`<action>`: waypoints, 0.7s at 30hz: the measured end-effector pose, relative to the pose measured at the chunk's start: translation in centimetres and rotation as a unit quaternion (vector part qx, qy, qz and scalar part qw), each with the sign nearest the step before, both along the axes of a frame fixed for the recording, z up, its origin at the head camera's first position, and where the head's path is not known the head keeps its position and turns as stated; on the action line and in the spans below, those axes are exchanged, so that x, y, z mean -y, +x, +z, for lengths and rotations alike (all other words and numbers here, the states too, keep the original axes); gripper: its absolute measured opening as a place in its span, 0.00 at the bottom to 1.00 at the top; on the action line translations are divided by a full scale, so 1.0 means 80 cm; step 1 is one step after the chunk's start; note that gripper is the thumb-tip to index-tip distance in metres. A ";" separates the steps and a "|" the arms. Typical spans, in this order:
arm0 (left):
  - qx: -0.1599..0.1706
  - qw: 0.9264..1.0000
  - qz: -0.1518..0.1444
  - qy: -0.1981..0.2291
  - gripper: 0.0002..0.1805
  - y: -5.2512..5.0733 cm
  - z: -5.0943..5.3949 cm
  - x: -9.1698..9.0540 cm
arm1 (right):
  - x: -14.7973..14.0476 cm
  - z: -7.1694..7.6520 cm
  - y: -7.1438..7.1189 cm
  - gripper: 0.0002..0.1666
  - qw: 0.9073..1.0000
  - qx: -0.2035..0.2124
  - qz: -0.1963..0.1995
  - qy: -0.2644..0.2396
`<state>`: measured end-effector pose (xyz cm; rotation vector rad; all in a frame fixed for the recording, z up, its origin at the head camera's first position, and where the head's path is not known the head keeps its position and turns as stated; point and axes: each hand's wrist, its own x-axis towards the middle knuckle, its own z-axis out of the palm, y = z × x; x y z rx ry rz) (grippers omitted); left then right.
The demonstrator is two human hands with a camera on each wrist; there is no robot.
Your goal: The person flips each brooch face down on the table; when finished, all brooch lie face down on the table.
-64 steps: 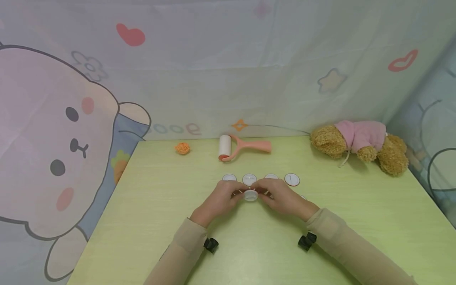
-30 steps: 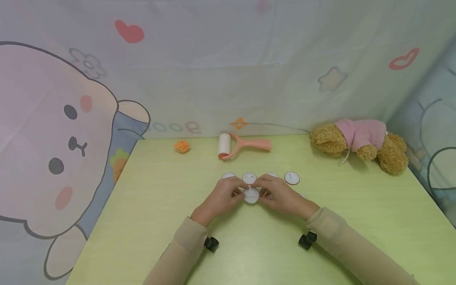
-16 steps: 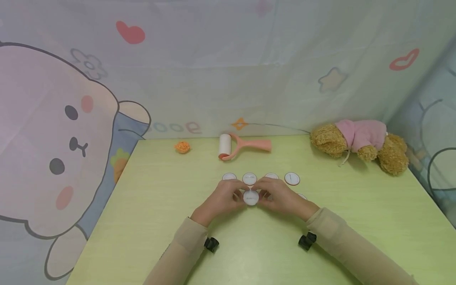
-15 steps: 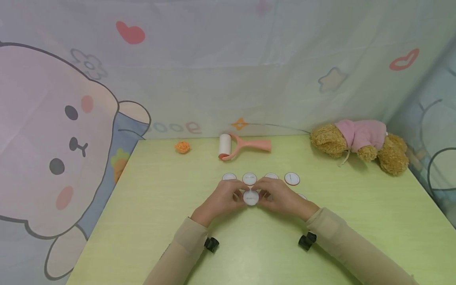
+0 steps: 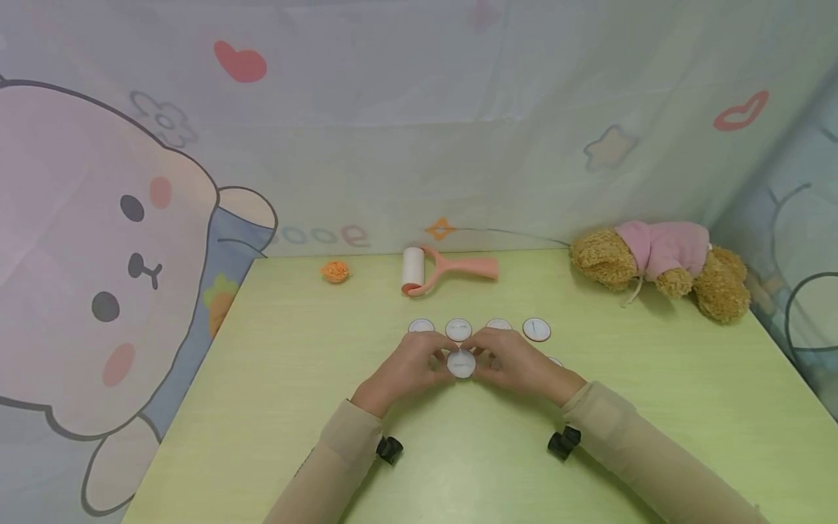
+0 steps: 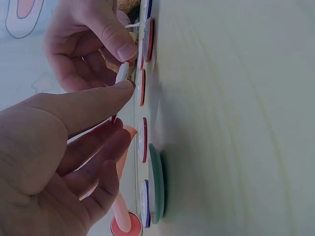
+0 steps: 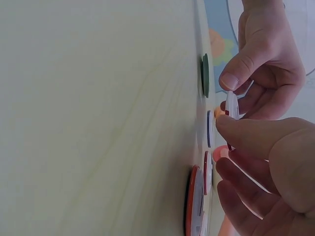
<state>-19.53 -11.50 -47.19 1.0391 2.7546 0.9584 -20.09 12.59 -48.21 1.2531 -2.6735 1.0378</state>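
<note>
Between both hands, a round pin badge [image 5: 461, 364] is held up off the table, its white pin side facing the head camera. My left hand [image 5: 407, 370] pinches its left edge between thumb and fingers. On the opposite edge my right hand [image 5: 517, 362] pinches it too. A trace of red rim shows on the held badge [image 7: 232, 104] in the right wrist view. Beyond the hands lies a row of badges, white backs up, including one at centre [image 5: 459, 330] and one at right [image 5: 537, 330]. A green-rimmed badge [image 6: 156, 184], hidden from the head view, lies beneath my left hand.
Farther back on the pale green table [image 5: 262, 407] are an orange crumpled ball [image 5: 336, 272] and a lint roller [image 5: 413, 271] with a salmon handle. A teddy bear [image 5: 661, 262] in pink lies at back right. A printed cloth [image 5: 393, 145] hangs behind the table.
Two seconds ago the badge was tilted and looked narrow from the head view; it now faces the camera more fully and sits slightly nearer. Both hands keep nearly the same place.
</note>
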 end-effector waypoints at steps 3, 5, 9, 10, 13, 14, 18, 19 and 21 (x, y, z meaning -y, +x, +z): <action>0.000 1.000 0.005 -0.011 0.19 0.000 -0.001 0.000 | 0.000 0.000 0.000 0.19 1.000 -0.002 -0.003 0.007; 0.002 1.000 0.008 -0.017 0.19 -0.001 -0.002 0.000 | 0.001 0.000 0.000 0.20 1.000 -0.003 -0.005 0.011; 0.007 1.000 0.009 -0.022 0.19 0.000 -0.003 0.000 | 0.001 0.000 -0.001 0.20 1.000 0.001 -0.005 0.015; 0.008 1.000 0.008 -0.023 0.19 0.000 -0.003 0.000 | 0.001 0.000 -0.001 0.20 1.000 0.003 -0.005 0.015; 0.007 1.000 0.005 -0.026 0.19 0.000 -0.003 -0.001 | 0.001 0.000 -0.001 0.21 1.000 0.002 -0.005 0.017; 0.006 1.000 0.004 -0.028 0.19 0.000 -0.003 -0.001 | 0.001 0.000 -0.001 0.21 1.000 -0.001 -0.006 0.019; 0.003 0.999 0.003 -0.036 0.18 -0.001 -0.004 -0.001 | 0.001 -0.001 -0.002 0.21 0.999 -0.012 -0.011 0.030; 0.003 0.999 0.003 -0.037 0.18 -0.001 -0.004 -0.001 | 0.001 -0.001 -0.002 0.21 0.999 -0.014 -0.012 0.033; 0.004 0.999 0.004 -0.040 0.18 -0.001 -0.005 -0.002 | 0.001 -0.001 -0.002 0.21 0.999 -0.013 -0.013 0.037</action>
